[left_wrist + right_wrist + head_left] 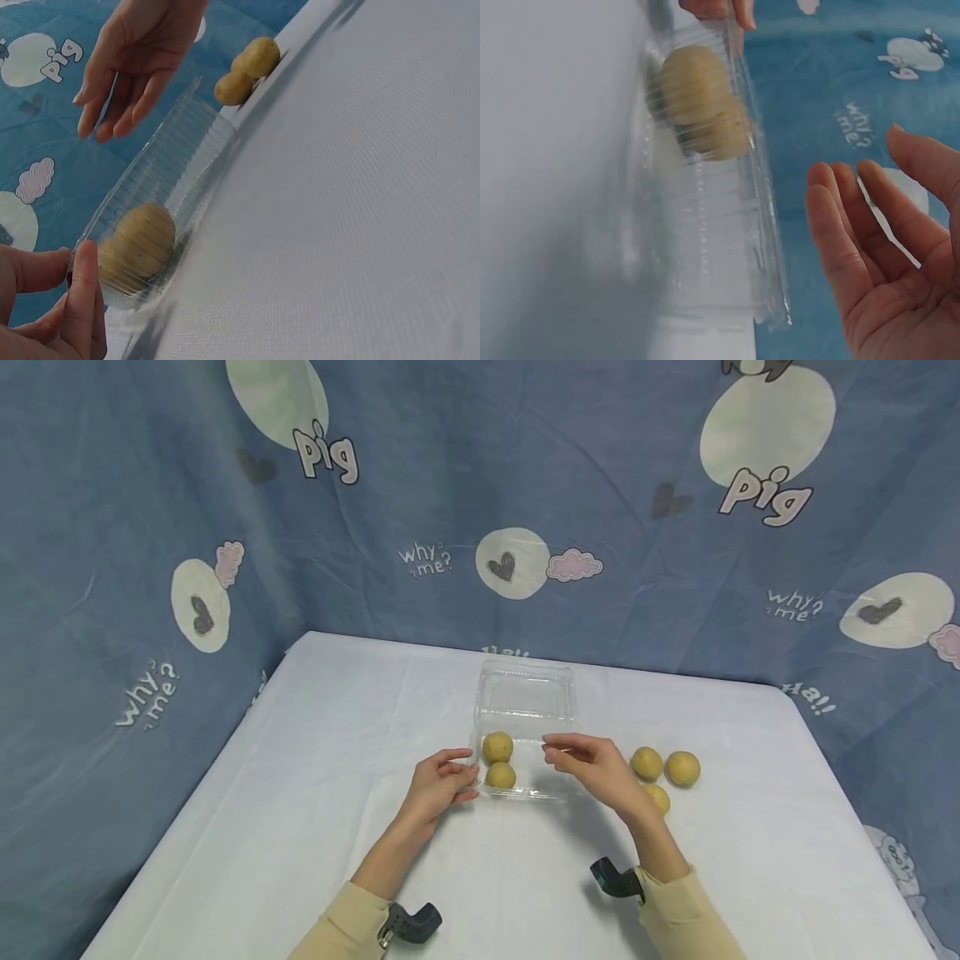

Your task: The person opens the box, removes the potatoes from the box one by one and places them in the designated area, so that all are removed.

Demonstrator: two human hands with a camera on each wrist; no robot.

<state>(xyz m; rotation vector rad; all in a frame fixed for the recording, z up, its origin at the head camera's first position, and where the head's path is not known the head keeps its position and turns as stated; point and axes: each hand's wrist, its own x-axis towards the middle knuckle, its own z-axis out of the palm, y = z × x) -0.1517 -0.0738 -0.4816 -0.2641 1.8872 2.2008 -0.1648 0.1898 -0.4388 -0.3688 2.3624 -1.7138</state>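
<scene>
A clear plastic clamshell box (531, 768) lies with its lid (525, 693) folded back toward the far side. Two round yellow-brown fruits (498, 747) sit in its left half, one behind the other. My left hand (442, 783) pinches the box's left rim between thumb and fingers, which shows up close in the left wrist view. Over the right end of the box hovers my right hand (592, 766), its fingers loosely bent and holding nothing. In the right wrist view, the right hand's palm (896, 300) is bare and apart from the box wall (769, 247).
Three more round yellow-brown fruits (683, 769) lie on the table right of the box, one partly behind my right wrist. A white cloth (337, 777) covers the table. Behind it hangs a blue printed curtain (420, 485). Black wrist cameras (415, 923) jut out from both sleeves.
</scene>
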